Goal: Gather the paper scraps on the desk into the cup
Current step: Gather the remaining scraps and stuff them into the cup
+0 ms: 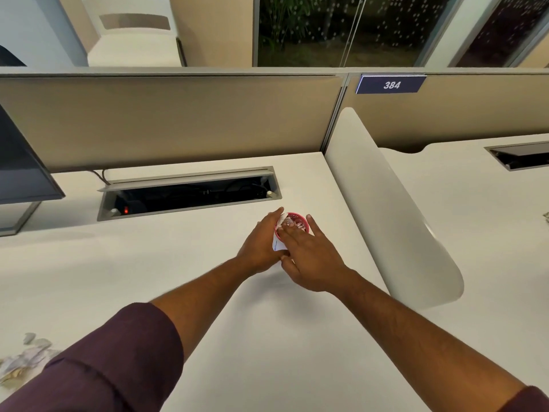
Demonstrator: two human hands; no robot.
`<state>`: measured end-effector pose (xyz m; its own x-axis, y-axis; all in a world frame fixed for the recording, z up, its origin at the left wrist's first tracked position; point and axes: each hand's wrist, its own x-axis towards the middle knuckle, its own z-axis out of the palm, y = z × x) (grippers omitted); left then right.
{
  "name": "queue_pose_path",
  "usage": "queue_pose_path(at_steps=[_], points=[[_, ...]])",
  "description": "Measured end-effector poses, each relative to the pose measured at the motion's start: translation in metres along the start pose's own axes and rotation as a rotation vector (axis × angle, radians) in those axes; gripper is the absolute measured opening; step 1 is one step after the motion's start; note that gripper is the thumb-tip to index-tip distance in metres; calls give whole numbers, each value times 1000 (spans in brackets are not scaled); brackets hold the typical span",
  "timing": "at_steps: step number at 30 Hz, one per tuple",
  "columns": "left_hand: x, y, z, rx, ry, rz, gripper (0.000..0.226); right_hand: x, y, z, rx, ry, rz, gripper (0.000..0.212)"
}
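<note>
Left hand (261,245) wrapped round cup (292,221); right hand (309,257) spread flat over rim. Scraps (23,358) near-left on surface (267,337); divider (386,209) right.

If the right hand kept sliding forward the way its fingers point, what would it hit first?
Probably the red cup: the right hand already has fingertips over its rim, pointing up-left toward the open cable tray beyond. Depth is hard to judge.

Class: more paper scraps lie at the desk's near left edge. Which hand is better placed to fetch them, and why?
Probably the left hand: the loose scraps lie on its side, while the right hand rests over the cup and would have to cross over.
</note>
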<state>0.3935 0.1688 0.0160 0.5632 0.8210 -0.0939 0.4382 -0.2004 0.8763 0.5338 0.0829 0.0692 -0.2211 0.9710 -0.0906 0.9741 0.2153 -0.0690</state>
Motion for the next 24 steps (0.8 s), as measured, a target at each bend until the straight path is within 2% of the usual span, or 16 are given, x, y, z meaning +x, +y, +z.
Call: queue_pose_path(at_steps=[4, 6, 10, 20, 24], points=[[5, -5, 1, 16, 36, 33, 79, 11, 5, -4, 52, -64, -31, 72], [6, -6, 0, 35, 50, 53, 74, 17, 11, -7, 95, -127, -15, 70], [5, -8, -1, 88, 50, 80, 73, 33, 13, -14, 113, -198, 3, 47], [5, -12, 0, 84, 47, 89, 76, 57, 6, -30, 123, -474, 75, 25], [5, -11, 1, 87, 49, 105, 76, 47, 11, -37, 231, -369, 75, 14]])
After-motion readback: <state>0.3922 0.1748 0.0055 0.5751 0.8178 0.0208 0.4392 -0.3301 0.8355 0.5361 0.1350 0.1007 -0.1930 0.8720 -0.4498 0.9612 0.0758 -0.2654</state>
